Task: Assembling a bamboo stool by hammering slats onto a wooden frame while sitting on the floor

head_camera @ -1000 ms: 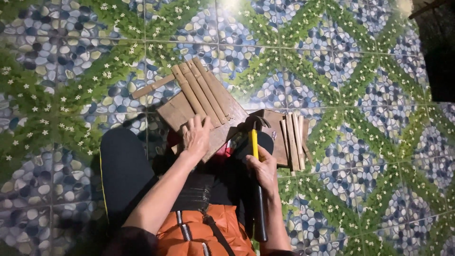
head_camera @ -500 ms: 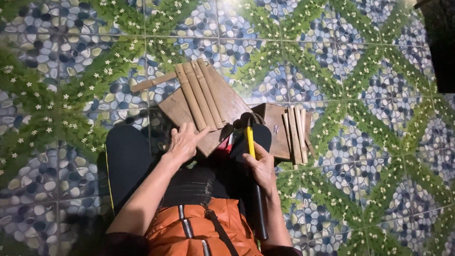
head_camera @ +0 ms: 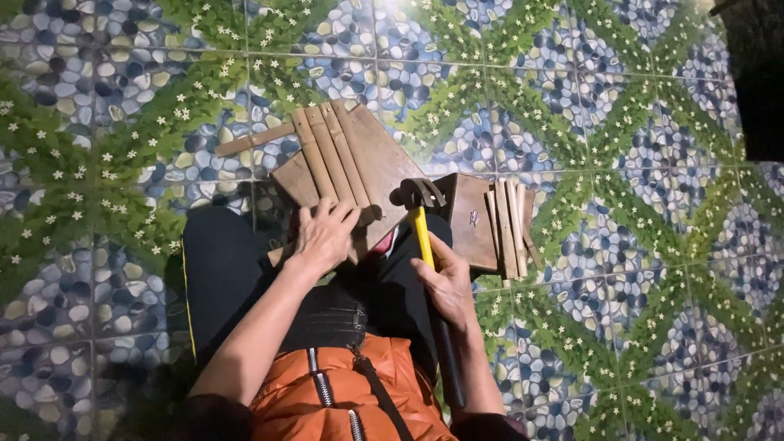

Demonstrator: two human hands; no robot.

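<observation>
Head view: person seated on pebble-patterned tile floor [head_camera: 621, 106]. Left hand [head_camera: 325, 237] lies flat, fingers spread, pinning slatted wood panel [head_camera: 351, 163] at 12 o'clock of lap. Right hand [head_camera: 445, 282] has grip clamped on hammer [head_camera: 420, 216], yellow neck, claw head resting near panel's right edge. Loose slats [head_camera: 506, 220] on second board [head_camera: 469, 220] at 3 o'clock. Step looks like nailing slats; next blow calls for steady panel. Panel brown, slats side by side, tilted.
</observation>
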